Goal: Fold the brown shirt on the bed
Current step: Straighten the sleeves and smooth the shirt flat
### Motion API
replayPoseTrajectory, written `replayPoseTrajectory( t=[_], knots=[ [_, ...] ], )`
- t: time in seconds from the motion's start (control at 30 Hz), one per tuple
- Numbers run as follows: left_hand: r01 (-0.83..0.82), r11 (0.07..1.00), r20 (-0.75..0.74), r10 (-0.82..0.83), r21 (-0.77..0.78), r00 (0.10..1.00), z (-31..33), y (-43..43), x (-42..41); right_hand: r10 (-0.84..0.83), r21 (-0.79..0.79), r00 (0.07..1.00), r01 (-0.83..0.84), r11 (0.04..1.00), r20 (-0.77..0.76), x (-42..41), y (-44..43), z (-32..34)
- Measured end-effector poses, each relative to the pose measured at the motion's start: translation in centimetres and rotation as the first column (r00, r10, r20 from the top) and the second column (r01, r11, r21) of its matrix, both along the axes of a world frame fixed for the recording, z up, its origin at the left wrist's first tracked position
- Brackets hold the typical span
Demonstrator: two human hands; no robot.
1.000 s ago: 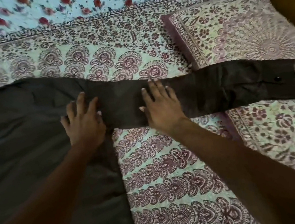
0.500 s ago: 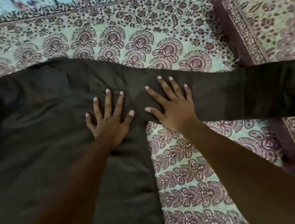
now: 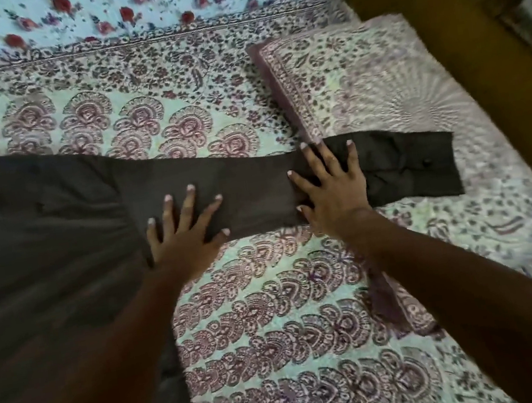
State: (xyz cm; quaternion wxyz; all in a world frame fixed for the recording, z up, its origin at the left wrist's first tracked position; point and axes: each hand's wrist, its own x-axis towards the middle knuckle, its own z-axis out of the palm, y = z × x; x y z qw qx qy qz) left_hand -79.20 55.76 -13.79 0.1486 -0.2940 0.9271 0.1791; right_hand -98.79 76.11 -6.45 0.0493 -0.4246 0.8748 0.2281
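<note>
The brown shirt (image 3: 49, 225) lies flat on the patterned bed sheet (image 3: 274, 319), its body at the left and one long sleeve stretched out to the right. The sleeve's cuff (image 3: 423, 165), with a dark button, rests on a pillow. My left hand (image 3: 183, 233) presses flat with spread fingers on the sleeve near the armpit. My right hand (image 3: 333, 188) presses flat on the sleeve farther right, close to the cuff. Both forearms cover part of the shirt body and sheet.
A patterned pillow (image 3: 395, 87) lies at the right, under the sleeve end. A floral blue cover (image 3: 128, 9) runs along the far side. A brown wooden bed frame (image 3: 460, 37) borders the right edge.
Both hands have slid to the right along the sleeve, the right hand reaching near the cuff. The view has swung back right, bringing the pillow and cuff into sight.
</note>
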Motion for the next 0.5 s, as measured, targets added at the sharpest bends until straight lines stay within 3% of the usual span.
replayPoseTrajectory(
  t=[0.17,0.33,0.4,0.5],
  knots=[
    [-0.042,0.999,0.056,0.041,0.03,0.998,0.0,-0.1,-0.1,0.016,-0.239,0.999,-0.023,0.971,-0.03,-2.4,6.1,2.4],
    [-0.062,0.998,0.041,0.061,0.017,0.997,0.2,-0.2,-0.2,-0.179,-0.327,0.983,0.155,0.932,-0.045,-3.0,9.0,3.8],
    [-0.068,0.996,0.054,0.065,0.063,0.996,0.4,-0.2,-0.5,-0.24,-0.366,0.969,0.204,0.908,-0.054,-2.6,8.3,4.2],
    [-0.115,0.969,0.015,0.115,0.22,0.993,1.3,-0.7,-0.8,-0.13,-0.408,0.991,0.111,0.906,-0.019,0.5,4.1,4.1]
  ],
)
